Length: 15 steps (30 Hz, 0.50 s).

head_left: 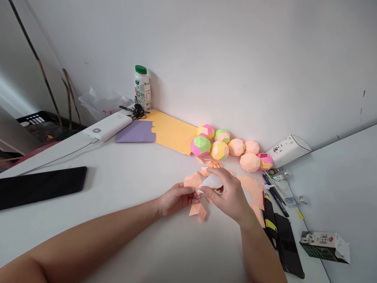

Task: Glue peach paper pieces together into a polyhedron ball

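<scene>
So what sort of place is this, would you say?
Probably a craft spot at a desk, perhaps at home: many-sided coloured paper balls, cut peach-coloured paper and a white plastic bottle with a green cap share the white tabletop.

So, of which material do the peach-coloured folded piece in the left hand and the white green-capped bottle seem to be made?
Peach-coloured folded piece: matt paper or card, judging by thin edges and angular faces. White green-capped bottle: probably smooth plastic, from its opaque body.
</scene>
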Available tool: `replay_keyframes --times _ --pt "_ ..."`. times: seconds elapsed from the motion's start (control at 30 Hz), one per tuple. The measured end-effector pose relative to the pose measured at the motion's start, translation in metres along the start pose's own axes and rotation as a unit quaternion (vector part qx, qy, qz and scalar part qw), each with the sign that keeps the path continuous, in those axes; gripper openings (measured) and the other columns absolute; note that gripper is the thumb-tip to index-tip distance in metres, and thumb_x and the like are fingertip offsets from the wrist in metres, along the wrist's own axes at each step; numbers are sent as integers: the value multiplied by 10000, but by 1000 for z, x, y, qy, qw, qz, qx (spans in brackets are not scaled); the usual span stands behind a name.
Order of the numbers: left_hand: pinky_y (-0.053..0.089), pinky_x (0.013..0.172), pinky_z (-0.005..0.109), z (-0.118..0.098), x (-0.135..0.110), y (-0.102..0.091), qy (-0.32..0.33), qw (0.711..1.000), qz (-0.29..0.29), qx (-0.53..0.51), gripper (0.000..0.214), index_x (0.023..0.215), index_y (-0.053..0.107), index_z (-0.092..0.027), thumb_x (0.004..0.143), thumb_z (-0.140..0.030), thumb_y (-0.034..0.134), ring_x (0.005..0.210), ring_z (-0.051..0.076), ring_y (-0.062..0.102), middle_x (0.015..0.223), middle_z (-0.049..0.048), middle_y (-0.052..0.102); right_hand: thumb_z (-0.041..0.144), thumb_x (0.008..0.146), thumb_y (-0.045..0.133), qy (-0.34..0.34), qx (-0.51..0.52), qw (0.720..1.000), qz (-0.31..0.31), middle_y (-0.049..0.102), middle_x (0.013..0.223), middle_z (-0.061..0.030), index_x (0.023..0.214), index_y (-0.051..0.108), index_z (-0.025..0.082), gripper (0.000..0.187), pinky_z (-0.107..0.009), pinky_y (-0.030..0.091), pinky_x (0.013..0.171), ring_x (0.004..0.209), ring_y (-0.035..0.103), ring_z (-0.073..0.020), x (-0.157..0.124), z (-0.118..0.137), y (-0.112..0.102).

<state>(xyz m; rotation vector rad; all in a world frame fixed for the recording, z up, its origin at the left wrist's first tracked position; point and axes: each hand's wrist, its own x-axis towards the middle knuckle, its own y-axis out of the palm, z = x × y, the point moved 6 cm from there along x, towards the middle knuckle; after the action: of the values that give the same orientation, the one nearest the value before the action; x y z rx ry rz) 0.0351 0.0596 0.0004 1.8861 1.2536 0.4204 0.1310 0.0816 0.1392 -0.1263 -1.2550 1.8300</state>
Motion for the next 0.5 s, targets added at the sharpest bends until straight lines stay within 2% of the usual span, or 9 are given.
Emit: replay_keyframes --times 0.17,0.33,0.5 --pt "401 929 398 0 0 0 -2 1000 -4 3 143 695 681 -134 774 -211 590 1004 272 570 846 111 669 336 787 621 -7 -4 1000 -1 633 1015 -68 1094 536 258 327 -272 515 500 882 615 -220 -2 -1 1" --pt "400 919 398 0 -1 1 -4 1000 -15 -3 116 685 676 -131 757 -202 619 992 270 575 827 107 671 324 781 630 -8 -3 1000 -7 624 996 -73 1069 537 250 313 -250 486 445 920 605 -227 -2 -1 1" --pt "424 856 373 0 -1 0 -2 1000 -26 -12 86 709 676 -133 742 -206 645 881 232 594 770 83 663 330 779 635 -7 -5 1000 -9 621 994 -72 1057 543 253 303 -263 499 472 911 608 -225 -1 -1 0"
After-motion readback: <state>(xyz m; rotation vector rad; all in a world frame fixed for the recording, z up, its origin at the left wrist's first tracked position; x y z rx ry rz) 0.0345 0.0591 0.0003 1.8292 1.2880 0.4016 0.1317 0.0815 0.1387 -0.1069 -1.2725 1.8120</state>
